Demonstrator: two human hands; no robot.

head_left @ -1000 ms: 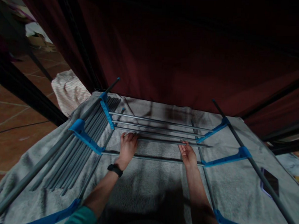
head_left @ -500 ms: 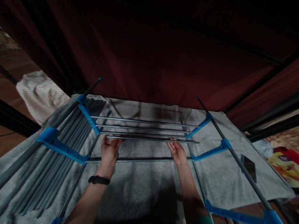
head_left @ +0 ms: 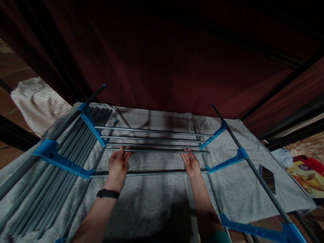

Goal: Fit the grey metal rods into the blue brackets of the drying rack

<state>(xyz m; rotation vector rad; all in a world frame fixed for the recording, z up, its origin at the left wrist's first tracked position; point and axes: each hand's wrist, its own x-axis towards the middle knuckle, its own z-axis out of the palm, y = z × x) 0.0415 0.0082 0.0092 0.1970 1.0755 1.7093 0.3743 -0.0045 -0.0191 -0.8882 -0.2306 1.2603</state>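
A grey metal rod (head_left: 155,150) lies crosswise between the blue plastic brackets of a rack frame (head_left: 89,123). My left hand (head_left: 117,165), with a black wristband, holds the rod near its left end, fingers curled on it. My right hand (head_left: 191,162) grips the same rod near its right end. Three more rods (head_left: 153,138) sit fitted just beyond it, and another rod (head_left: 149,173) crosses under my wrists. The frame rests on a grey towel (head_left: 153,203).
A bundle of several loose grey rods (head_left: 54,188) lies on the towel at the left. A dark phone (head_left: 268,178) lies at the right. Dark red fabric (head_left: 164,64) hangs behind. A striped cloth (head_left: 36,101) lies on the tiled floor at the left, colourful packaging (head_left: 310,174) at the right.
The view swung a little to the right. Both hands slid the held rod slightly forward and left, closer to the three fitted rods.
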